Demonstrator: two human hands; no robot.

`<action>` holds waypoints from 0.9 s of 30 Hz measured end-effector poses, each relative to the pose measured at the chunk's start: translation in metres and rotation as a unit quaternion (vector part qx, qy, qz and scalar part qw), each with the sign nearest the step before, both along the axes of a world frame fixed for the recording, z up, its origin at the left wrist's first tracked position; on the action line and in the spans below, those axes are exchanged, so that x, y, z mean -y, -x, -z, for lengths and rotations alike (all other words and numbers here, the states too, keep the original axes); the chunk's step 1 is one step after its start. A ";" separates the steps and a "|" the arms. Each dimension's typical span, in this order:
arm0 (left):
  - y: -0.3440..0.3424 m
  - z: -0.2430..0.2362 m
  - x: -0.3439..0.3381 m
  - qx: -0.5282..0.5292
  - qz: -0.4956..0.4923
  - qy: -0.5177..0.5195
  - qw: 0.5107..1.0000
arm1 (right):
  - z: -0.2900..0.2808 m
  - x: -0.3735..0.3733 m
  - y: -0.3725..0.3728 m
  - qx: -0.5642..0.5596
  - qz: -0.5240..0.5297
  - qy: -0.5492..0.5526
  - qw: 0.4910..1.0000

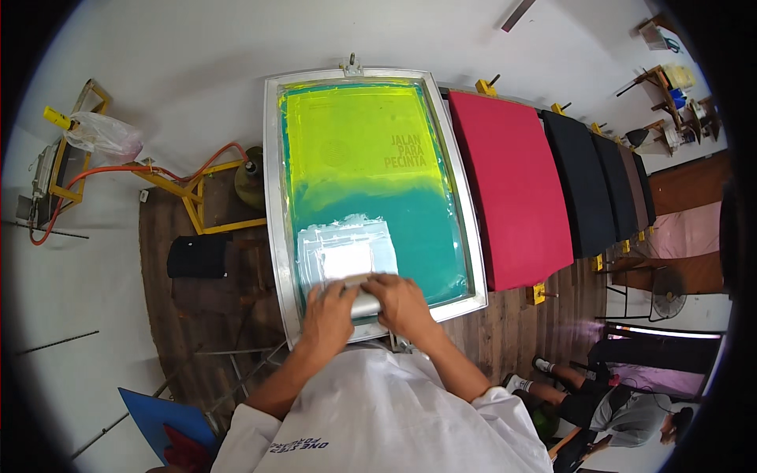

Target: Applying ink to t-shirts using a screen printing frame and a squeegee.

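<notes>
In front of me lies a screen-printing frame [274, 189] with a pale metal rim. Its mesh is coated yellow-green at the far part, with faint lettering, and teal [426, 244] at the near part. A whitish patch [382, 244] with smeared edges and a bright middle sits at the near left of the mesh. Close to the near rim, my left hand [327, 319] and my right hand [404, 307] are both closed on a squeegee [367, 304] with a silvery, rounded handle. The fingers hide much of it, and its blade cannot be seen.
To the right stands a row of cloth-covered boards, first a red one [512, 189], then dark ones [579, 185]. At left are an orange hose [118, 168], yellow brackets [192, 205] and folded dark cloth [197, 257]. A person [635, 416] and a fan [669, 293] are at lower right.
</notes>
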State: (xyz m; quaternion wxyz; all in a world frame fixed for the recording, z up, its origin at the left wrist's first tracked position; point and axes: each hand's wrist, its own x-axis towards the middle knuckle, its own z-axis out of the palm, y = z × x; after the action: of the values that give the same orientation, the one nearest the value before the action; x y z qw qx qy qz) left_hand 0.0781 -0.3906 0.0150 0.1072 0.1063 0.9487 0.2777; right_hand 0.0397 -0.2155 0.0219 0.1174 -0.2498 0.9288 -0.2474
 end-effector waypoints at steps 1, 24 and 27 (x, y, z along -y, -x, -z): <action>0.013 0.004 0.003 -0.003 -0.010 -0.003 1.000 | 0.004 0.004 0.017 0.009 0.001 -0.018 1.000; 0.049 0.003 0.039 -0.074 -0.058 -0.013 0.995 | 0.011 0.048 0.057 -0.062 -0.019 -0.018 0.998; 0.060 0.011 0.057 -0.055 -0.064 -0.005 0.996 | 0.019 0.065 0.071 -0.047 -0.029 -0.039 0.998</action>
State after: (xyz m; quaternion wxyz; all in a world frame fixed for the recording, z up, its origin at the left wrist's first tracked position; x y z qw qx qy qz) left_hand 0.0178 -0.4481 0.0038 0.0363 0.0609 0.9566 0.2828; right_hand -0.0317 -0.2801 0.0029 0.0905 -0.2836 0.9344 -0.1955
